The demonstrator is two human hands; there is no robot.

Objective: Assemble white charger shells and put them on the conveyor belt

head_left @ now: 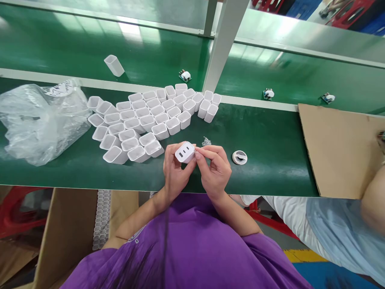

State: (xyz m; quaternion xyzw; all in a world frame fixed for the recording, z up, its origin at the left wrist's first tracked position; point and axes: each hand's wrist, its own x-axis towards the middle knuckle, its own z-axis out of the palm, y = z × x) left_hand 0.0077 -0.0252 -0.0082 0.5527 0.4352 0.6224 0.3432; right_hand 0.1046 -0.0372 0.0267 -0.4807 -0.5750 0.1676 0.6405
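A white charger housing (185,152), with a USB port and two smaller slots on its end face, is held above the bench near its front edge. Around its left side, my left hand (177,172) is closed. My right hand (214,166) pinches at the right edge of the same end, thumb and index finger together; whatever sits between those fingertips is too small to make out. Just beyond the hands lies a little heap of clear small pieces (206,141). Many open white housings (147,122) stand in rows to the left.
A clear plastic bag (45,120) lies far left. Right of my hands is a round white item (240,157). Small circuit boards (268,94) sit on the green belt (150,56) behind, with one housing (114,65). Cardboard (339,152) and a co-worker's arm (374,196) are right.
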